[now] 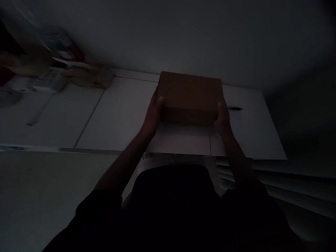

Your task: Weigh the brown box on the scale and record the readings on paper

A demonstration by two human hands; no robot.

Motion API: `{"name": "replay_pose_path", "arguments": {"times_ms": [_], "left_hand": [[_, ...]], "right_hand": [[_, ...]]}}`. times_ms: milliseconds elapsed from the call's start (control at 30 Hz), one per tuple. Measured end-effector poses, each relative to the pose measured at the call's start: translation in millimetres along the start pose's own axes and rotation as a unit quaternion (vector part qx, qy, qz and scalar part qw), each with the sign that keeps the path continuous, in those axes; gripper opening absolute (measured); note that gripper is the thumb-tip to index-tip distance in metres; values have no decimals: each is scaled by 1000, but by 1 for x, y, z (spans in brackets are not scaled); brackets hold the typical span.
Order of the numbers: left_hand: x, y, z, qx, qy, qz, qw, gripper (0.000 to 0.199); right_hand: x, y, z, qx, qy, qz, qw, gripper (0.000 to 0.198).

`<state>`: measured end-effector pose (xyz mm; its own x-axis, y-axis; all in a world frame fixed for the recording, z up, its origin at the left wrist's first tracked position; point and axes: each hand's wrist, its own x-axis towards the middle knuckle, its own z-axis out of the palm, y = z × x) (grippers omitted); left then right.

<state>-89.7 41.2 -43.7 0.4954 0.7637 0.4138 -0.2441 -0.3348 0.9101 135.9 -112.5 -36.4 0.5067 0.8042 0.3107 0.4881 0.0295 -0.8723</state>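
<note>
A brown cardboard box is held between my two hands over the white table, its near side and top facing me. My left hand grips its left side, thumb on the near left corner. On the opposite side my right hand is closed round the right edge, thumb along the front. The fingers behind the box are mostly hidden. Just to the right of my right hand lies a dark, slim object, perhaps a pen or knife. The picture is very dark.
The white table runs along a wall. Blurred packages and a brownish item stand at the far left, near another person's arm. A thin dark-tipped object lies on the left part. Pale slats are below right.
</note>
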Motion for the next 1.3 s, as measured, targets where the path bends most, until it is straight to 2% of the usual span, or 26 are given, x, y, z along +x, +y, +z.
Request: {"name": "replay_pose_path", "arguments": {"times_ms": [167, 333, 533, 633, 833, 1033, 1167, 1300], "left_hand": [[-1, 2, 7, -19, 35, -27, 999, 61], [-1, 19, 4, -43, 41, -25, 998, 53], [1, 29, -18, -46, 86, -24, 995, 53], [2, 33, -35, -42, 115, -4, 992, 51], [1, 44, -75, -27, 174, 24, 984, 44], [-15, 56, -118, -16, 235, 45, 971, 44], [-32, 58, -145, 6, 272, 48, 961, 47], [-49, 48, -165, 16, 306, 28, 952, 50]], "right_hand": [[5, 8, 0, 22, 28, -4, 999, 82], [13, 4, 3, 58, -5, -16, 998, 74], [28, -24, 17, 77, -52, -61, 994, 71], [40, -39, 30, 57, -70, -71, 993, 77], [66, -66, 68, 66, -114, -105, 986, 85], [81, -87, 122, 94, -165, -153, 970, 87], [83, -91, 159, 113, -226, -148, 956, 94], [82, -87, 192, 127, -260, -124, 949, 98]]}}
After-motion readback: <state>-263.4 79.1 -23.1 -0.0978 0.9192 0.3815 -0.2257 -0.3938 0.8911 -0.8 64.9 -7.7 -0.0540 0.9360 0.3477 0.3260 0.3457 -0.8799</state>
